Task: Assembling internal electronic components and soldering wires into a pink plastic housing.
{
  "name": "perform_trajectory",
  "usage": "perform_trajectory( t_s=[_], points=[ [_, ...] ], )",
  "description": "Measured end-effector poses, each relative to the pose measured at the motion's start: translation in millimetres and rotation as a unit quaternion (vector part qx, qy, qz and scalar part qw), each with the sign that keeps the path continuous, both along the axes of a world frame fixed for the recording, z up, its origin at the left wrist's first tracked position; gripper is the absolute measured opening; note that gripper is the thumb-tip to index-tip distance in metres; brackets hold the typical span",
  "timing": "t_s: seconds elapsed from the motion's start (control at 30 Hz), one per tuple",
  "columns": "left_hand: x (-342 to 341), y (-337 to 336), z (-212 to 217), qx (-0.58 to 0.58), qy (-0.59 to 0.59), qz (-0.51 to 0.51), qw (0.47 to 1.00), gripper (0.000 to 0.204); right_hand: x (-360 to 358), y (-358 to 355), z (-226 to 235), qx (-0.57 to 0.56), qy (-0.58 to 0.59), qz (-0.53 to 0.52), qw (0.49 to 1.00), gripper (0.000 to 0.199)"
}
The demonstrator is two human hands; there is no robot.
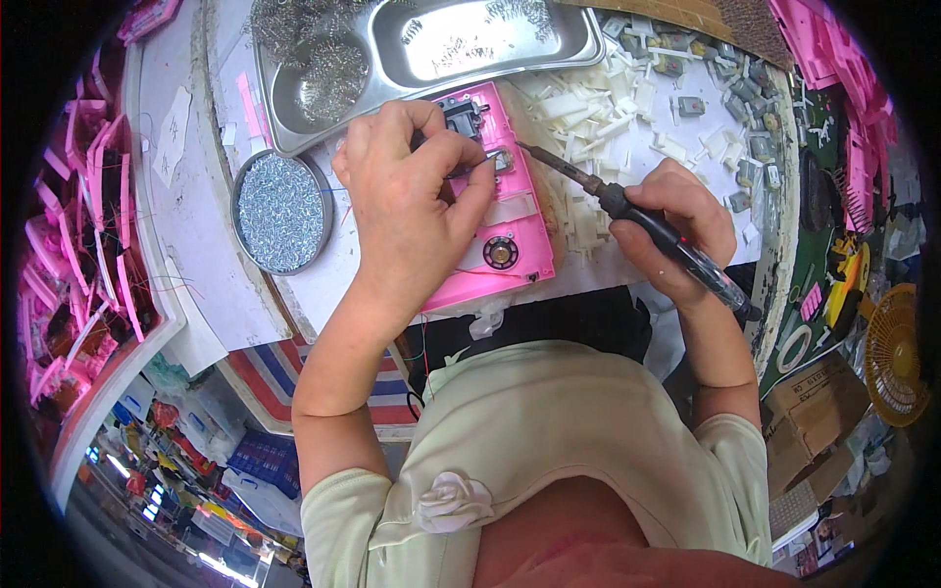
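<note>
While the left hand (407, 186) pinches a thin wire onto the pink panel (495, 211) lying on the counter (323, 269), steadying the joint, the right hand (676, 220) grips a soldering iron (627, 211), tip angled toward that spot.

The worktop (323, 269) is crowded: a steel tray (431, 49) blocks the far side, a round tin of screws (282, 212) sits left, and white plastic parts (598, 122) lie heaped right. Bare surface shows only, it seems, along the near-left edge.
</note>
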State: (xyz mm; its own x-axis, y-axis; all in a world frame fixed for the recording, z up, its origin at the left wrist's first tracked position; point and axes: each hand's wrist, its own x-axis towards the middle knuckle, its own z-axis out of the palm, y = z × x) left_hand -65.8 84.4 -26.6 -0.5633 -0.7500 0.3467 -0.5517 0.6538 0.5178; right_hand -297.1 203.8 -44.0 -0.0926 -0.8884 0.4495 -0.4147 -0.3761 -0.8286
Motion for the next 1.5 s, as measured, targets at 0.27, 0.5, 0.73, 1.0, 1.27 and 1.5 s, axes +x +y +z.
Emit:
perform_trajectory(
  t_s=[0.27,0.5,0.73,1.0,1.27,1.5],
  points=[
    [0,0,1,0.001,-0.001,0.001,1.0,0.012,0,1,2,-0.002,0.0,-0.004,1.0,0.034],
    [0,1,2,-0.002,-0.007,0.003,1.0,0.012,-3,1,6,-0.007,0.007,-0.003,1.0,0.033],
    [0,1,8,-0.013,-0.038,0.003,0.999,0.015,-6,2,8,-0.008,0.025,-0.004,1.0,0.035],
    [4,2,6,-0.032,-0.029,-0.005,0.999,0.017,-6,3,8,-0.013,0.027,-0.003,1.0,0.035],
    [10,6,-2,-0.079,0.02,-0.051,0.995,0.016,-5,6,10,-0.011,0.026,0.004,1.0,0.035],
    [5,5,2,-0.098,-0.036,-0.062,0.993,0.02,-1,6,8,-0.024,0.035,0.016,0.999,0.036]
  ],
)
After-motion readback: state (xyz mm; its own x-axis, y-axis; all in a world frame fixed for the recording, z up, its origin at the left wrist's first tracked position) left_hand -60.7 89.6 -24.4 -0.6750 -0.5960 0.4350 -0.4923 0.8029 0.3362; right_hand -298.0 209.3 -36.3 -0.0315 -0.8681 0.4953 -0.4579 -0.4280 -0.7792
